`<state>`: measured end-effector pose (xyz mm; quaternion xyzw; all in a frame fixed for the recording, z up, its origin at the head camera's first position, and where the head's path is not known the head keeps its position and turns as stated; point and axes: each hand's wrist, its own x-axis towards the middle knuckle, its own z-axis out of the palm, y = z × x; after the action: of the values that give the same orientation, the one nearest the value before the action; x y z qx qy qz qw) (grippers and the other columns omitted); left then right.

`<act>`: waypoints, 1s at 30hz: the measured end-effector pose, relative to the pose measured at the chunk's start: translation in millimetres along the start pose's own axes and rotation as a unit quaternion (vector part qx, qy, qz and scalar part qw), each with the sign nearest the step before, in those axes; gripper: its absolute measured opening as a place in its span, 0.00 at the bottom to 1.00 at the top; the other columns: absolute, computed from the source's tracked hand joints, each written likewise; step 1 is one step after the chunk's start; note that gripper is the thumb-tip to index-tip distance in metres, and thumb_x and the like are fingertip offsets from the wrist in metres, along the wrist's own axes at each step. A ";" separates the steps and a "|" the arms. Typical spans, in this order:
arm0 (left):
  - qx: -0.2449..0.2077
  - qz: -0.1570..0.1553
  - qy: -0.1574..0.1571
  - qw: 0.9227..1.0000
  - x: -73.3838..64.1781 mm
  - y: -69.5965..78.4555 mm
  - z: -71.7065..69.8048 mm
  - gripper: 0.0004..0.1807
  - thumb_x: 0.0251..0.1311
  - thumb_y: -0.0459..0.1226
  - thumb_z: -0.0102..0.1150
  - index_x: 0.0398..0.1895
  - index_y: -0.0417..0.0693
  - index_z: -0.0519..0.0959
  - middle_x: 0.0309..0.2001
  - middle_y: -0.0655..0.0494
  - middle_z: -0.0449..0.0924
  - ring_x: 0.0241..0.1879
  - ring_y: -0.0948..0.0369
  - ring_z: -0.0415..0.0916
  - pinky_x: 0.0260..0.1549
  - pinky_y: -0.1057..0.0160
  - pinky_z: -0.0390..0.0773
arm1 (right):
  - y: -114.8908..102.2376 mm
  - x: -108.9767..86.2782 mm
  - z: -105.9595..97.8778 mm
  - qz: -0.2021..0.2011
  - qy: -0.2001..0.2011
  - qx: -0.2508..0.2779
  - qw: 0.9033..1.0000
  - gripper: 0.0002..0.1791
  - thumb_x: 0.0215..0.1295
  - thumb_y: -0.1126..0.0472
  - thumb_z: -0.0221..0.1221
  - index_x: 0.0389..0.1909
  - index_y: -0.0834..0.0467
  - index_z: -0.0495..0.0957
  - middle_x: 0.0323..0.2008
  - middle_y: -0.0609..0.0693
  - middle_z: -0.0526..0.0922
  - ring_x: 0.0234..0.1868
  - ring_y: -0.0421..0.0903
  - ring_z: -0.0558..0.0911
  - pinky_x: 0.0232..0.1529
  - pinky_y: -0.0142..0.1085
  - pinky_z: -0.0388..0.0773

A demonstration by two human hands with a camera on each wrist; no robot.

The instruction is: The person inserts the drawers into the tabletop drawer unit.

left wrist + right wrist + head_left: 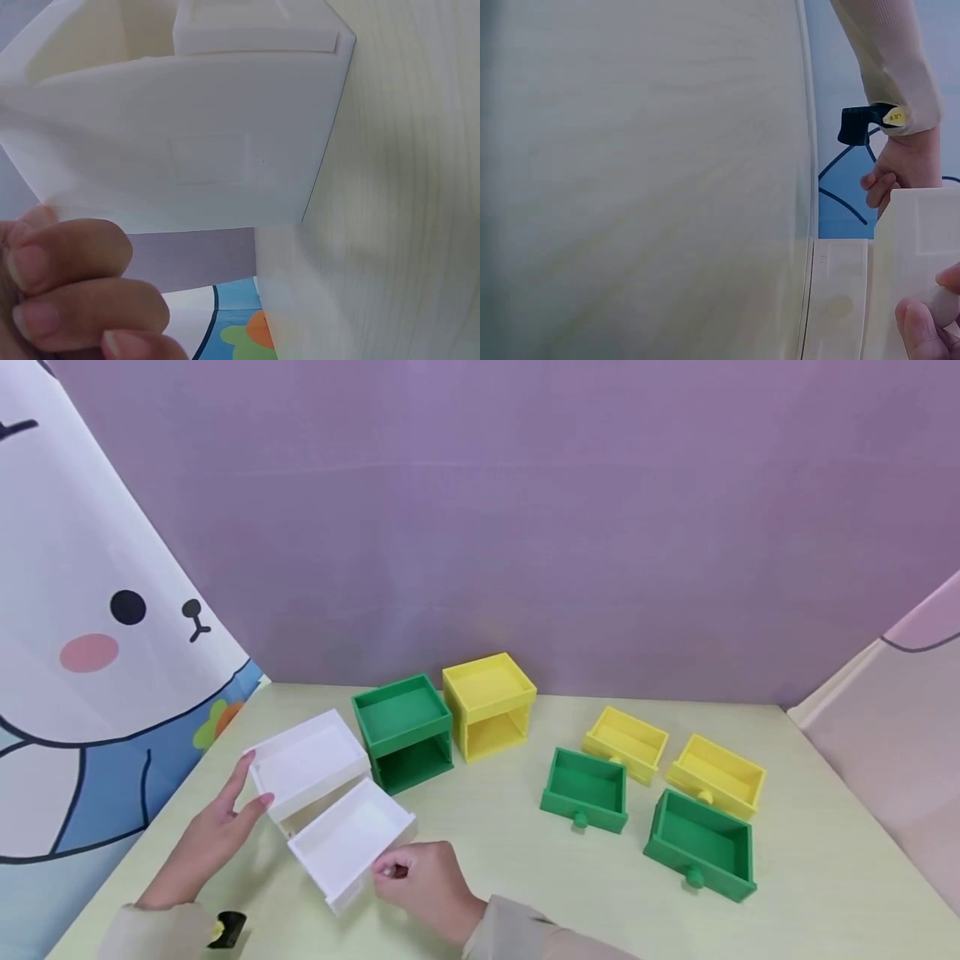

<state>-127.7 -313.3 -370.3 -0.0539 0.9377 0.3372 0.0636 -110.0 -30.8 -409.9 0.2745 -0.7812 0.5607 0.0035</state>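
Note:
A white cabinet with a tray-like top stands at the left, turned at an angle. My left hand grips it, thumb and index finger at the top's left edge; its other fingers curl below in the left wrist view. A white drawer juts from the upper opening toward me, its back edge at the cabinet. At the drawer's front, my right hand pinches the round white knob. Beneath that front, the right wrist view shows a second white panel with a pale round spot, low at the table.
Right of the white cabinet stand a green cabinet and a yellow cabinet, both with hollow fronts. Farther right lie two yellow drawers and two green drawers with knobs. A purple backdrop rises behind the table.

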 end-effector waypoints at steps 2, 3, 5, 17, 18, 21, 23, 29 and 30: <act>-0.002 0.001 -0.001 1.000 -0.2 0.4 0.0 0.43 0.72 0.58 0.34 0.74 0.55 0.23 0.70 0.24 0.38 0.58 0.26 0.58 0.44 0.31 0.68 | 0.0 0.4 1.3 -0.002 0.003 -0.005 1.000 0.08 0.50 0.75 0.63 0.25 0.61 0.87 0.20 0.42 0.82 0.23 0.25 0.69 0.27 0.21 0.71; -0.001 0.000 -0.001 1.000 -0.3 0.6 -0.1 0.43 0.72 0.58 0.34 0.74 0.54 0.23 0.70 0.24 0.39 0.58 0.26 0.58 0.44 0.31 0.68 | 0.0 0.8 2.0 -0.005 0.005 -0.006 1.000 0.08 0.50 0.75 0.63 0.25 0.61 0.87 0.20 0.43 0.82 0.23 0.25 0.69 0.27 0.20 0.71; 0.003 0.001 0.001 1.000 -0.9 0.7 -0.3 0.43 0.72 0.57 0.34 0.74 0.54 0.23 0.69 0.23 0.41 0.57 0.27 0.59 0.43 0.32 0.69 | 0.1 2.0 3.1 -0.012 0.009 -0.010 1.000 0.08 0.50 0.75 0.63 0.25 0.60 0.87 0.21 0.43 0.83 0.23 0.25 0.69 0.27 0.20 0.72; -0.007 0.001 0.002 1.000 2.1 -2.3 -1.1 0.43 0.72 0.56 0.36 0.74 0.54 0.22 0.69 0.23 0.38 0.57 0.26 0.60 0.46 0.33 0.68 | -3.4 7.8 8.1 -0.015 0.029 -0.021 0.999 0.07 0.51 0.74 0.65 0.26 0.61 0.87 0.22 0.44 0.84 0.24 0.24 0.70 0.29 0.19 0.70; -0.008 -0.001 0.003 1.000 2.5 -2.5 -1.0 0.43 0.72 0.57 0.35 0.73 0.54 0.22 0.69 0.23 0.39 0.57 0.27 0.60 0.46 0.33 0.68 | -3.7 8.1 8.9 -0.013 0.031 -0.020 0.999 0.07 0.50 0.74 0.65 0.26 0.60 0.87 0.22 0.44 0.84 0.24 0.24 0.70 0.29 0.19 0.70; -0.010 -0.007 0.001 1.000 3.1 -3.2 -0.6 0.43 0.72 0.57 0.35 0.73 0.55 0.22 0.69 0.23 0.38 0.58 0.27 0.59 0.47 0.32 0.67 | -4.6 8.7 11.3 -0.004 0.034 -0.011 0.999 0.07 0.50 0.74 0.65 0.25 0.60 0.87 0.22 0.44 0.84 0.23 0.24 0.70 0.28 0.19 0.70; -0.010 -0.009 -0.001 1.000 3.1 -3.7 -0.3 0.43 0.72 0.57 0.35 0.73 0.54 0.22 0.69 0.23 0.39 0.58 0.26 0.58 0.48 0.32 0.66 | -4.8 8.5 12.4 0.005 0.031 -0.009 0.999 0.06 0.51 0.73 0.65 0.26 0.60 0.87 0.22 0.43 0.84 0.23 0.24 0.70 0.28 0.19 0.70; -0.008 -0.005 -0.002 1.000 3.9 -4.0 0.7 0.43 0.72 0.57 0.36 0.73 0.54 0.22 0.69 0.23 0.40 0.57 0.27 0.60 0.47 0.32 0.67 | -4.0 7.1 14.4 0.012 0.031 -0.024 0.999 0.06 0.51 0.73 0.65 0.25 0.59 0.87 0.22 0.41 0.84 0.24 0.23 0.70 0.28 0.19 0.71; -0.009 -0.005 -0.002 1.000 4.2 -3.8 1.0 0.43 0.72 0.57 0.36 0.73 0.54 0.22 0.69 0.23 0.40 0.57 0.27 0.60 0.47 0.32 0.66 | -3.5 7.3 14.8 0.014 0.032 -0.025 0.999 0.06 0.50 0.73 0.65 0.25 0.59 0.87 0.22 0.41 0.84 0.24 0.23 0.70 0.28 0.19 0.71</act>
<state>-131.2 -315.8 -374.1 -0.0584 0.9344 0.3452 0.0662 -110.2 -47.7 -410.0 0.2453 -0.7982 0.5494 0.0278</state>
